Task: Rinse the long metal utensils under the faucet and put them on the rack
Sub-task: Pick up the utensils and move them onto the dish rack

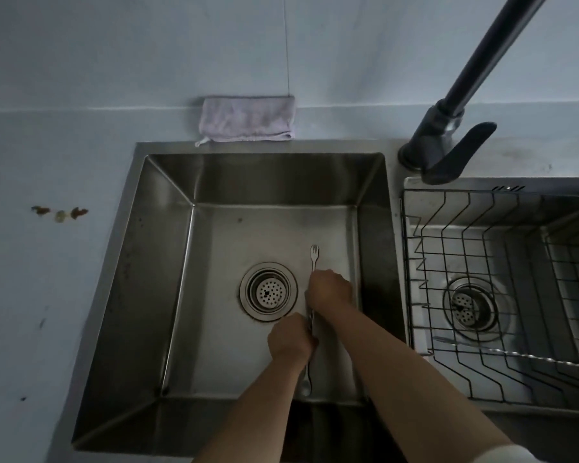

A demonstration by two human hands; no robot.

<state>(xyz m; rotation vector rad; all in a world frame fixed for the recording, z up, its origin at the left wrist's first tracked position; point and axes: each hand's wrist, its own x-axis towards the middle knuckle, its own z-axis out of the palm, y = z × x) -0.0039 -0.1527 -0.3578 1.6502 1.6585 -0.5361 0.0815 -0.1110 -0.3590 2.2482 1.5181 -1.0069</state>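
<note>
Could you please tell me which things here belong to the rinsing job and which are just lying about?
Part of the job:
fork-tipped utensil, gripped by the left hand and right hand; faucet; wire rack, with a long utensil already on it; left sink basin.

Just lying about:
folded cloth behind the sink; brown scraps on the counter.

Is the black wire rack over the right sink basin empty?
No, a long twisted metal utensil lies across the near part of the black wire rack.
</note>
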